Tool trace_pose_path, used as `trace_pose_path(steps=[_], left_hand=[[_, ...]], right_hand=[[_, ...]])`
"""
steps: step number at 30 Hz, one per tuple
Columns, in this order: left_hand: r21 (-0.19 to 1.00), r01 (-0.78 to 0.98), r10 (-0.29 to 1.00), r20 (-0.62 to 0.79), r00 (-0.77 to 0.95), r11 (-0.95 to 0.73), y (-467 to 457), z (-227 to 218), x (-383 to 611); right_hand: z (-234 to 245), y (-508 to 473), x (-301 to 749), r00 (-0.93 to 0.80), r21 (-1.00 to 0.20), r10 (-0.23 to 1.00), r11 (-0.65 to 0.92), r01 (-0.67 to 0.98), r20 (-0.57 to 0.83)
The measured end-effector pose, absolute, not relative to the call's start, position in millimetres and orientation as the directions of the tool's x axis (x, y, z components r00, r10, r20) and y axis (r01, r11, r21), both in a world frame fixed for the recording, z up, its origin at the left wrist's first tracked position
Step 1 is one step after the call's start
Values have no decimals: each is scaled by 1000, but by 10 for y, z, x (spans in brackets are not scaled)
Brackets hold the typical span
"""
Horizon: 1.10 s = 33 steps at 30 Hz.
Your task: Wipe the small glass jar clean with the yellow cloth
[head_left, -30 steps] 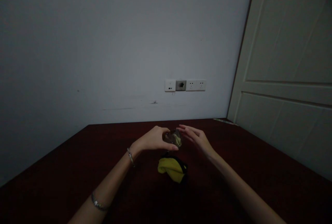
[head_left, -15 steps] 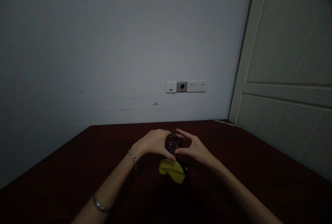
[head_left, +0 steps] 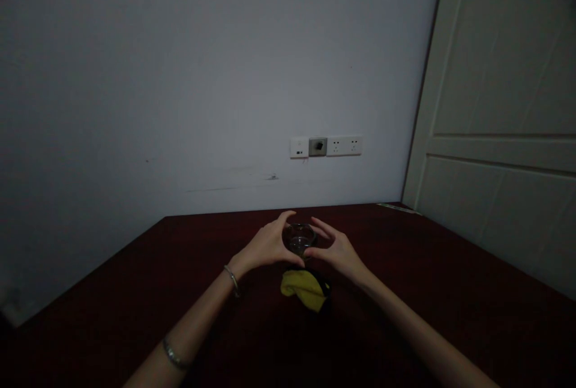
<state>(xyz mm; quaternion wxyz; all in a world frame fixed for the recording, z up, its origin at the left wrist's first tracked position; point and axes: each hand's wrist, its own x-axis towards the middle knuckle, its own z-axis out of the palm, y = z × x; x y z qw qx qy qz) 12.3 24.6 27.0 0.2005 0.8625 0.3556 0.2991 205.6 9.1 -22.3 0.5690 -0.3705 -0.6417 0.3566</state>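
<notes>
A small clear glass cup (head_left: 300, 233) stands roughly upright between my two hands, its round opening facing up. My left hand (head_left: 269, 243) curves around the cup's left side, its thumb in front and fingers behind. On the other side my right hand (head_left: 336, 251) curls its fingers and thumb about the cup's right edge. Whether the cup's base rests on the table is hidden. Just nearer to me lies a crumpled yellow cloth (head_left: 305, 289) with a dark part at its right. Silver bracelets circle my left wrist and forearm.
The dark red table (head_left: 216, 232) reaches to a pale wall (head_left: 225, 76). Sockets and switches (head_left: 344, 146) are set in the wall behind the cup. A panelled pale door (head_left: 499, 106) stands to the right. A thin flat strip (head_left: 398, 208) lies at the back right corner.
The cup has turned from tilted towards me to more upright. My left fingers have spread wider around it. The camera view has shifted slightly; the cloth stays on the table.
</notes>
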Motion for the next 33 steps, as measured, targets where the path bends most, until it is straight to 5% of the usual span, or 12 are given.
trace_pose_path(steps=[6,13,33], left_hand=[[779,248,761,400,511,-576,212,113,139],[859,82,767,402,500,-505,283,-102,121],[704,407,795,388,466,-582,387,-244,402]], right_hand=[[-245,66,2015,-25,-881,885,465,91,465],[-359,102,2004,-47,-881,889,458,119,455],[-509,243,2377,-135,-896,898,433,102,418]])
